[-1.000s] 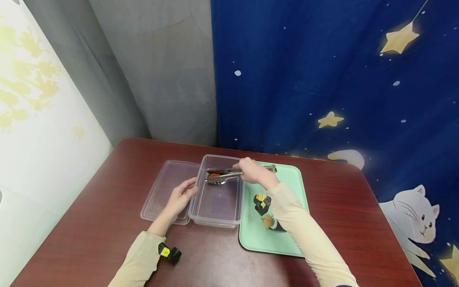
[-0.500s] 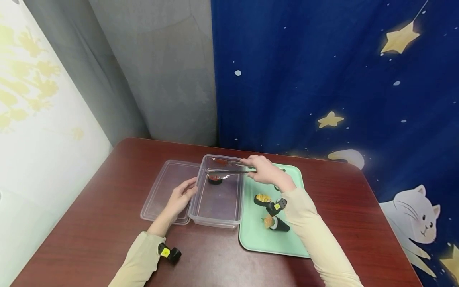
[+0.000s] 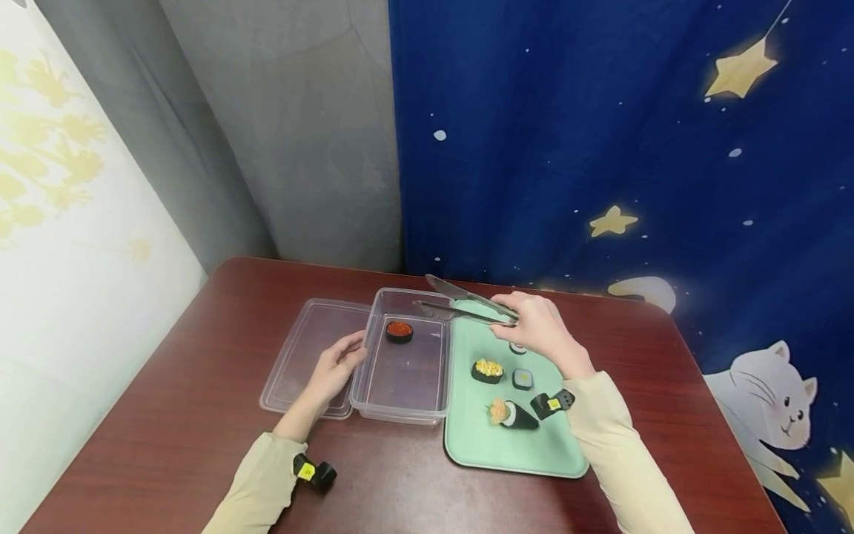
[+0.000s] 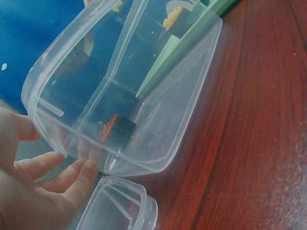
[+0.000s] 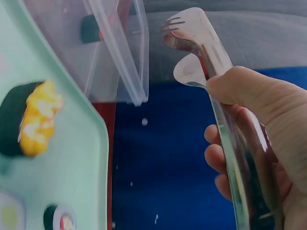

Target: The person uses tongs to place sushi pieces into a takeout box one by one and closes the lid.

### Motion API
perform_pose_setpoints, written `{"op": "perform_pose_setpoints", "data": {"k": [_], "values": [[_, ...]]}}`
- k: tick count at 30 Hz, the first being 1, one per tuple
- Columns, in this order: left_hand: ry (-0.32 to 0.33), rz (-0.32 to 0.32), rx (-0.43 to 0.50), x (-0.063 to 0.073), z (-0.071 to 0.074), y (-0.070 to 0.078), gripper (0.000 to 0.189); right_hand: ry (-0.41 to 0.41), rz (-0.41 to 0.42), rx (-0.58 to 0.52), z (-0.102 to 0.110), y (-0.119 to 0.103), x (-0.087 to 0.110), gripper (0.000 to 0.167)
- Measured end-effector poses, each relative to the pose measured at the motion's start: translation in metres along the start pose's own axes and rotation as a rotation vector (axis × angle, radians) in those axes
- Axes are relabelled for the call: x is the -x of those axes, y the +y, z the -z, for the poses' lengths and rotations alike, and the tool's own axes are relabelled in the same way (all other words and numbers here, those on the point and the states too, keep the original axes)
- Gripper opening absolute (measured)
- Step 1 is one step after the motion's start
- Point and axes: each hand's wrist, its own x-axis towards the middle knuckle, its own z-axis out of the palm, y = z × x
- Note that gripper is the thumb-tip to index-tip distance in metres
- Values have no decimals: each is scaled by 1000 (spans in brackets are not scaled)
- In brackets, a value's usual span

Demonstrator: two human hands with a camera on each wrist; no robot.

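My right hand [image 3: 537,322] grips metal serving tongs [image 5: 242,158], their arms spread apart with nothing between the tips, over the far end of the green tray. One tong tip overlaps the right rim of the clear plastic container [image 3: 400,408] in the head view. A sushi piece with red roe topping and a black wrap [image 3: 399,331] sits inside the container, near its far left. My left hand [image 3: 336,371] rests its relaxed fingertips [image 4: 86,175] against the container's left wall.
The green tray [image 3: 514,456] holds a yellow-topped sushi piece [image 3: 488,369], a small roll [image 3: 523,379], a cone-shaped hand roll [image 3: 517,415] and another roll [image 3: 517,348] partly hidden by my right hand. A clear lid [image 3: 300,363] lies left of the container.
The tongs have let go of the roe-topped sushi inside the container. My right hand has lifted them up and to the right, over the tray. The left hand stays put.
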Motion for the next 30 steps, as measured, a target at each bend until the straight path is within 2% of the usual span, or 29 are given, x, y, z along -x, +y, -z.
{"op": "perform_pose_setpoints", "data": {"k": [3,13,18,24,30], "values": [[3,-5,-6,-1,0,-2,44,31,-20,41,4,7,12,37],[6,8,-18,-1,-1,-1,43,15,-140,-11,20,30,51,43],[6,8,-21,-1,-2,-1,43,28,-193,-23,27,43,70,39],[2,11,-19,-1,-2,0,44,63,-201,-8,28,59,91,33],[5,9,-18,0,-1,-1,43,50,-254,-2,23,72,109,33]]}}
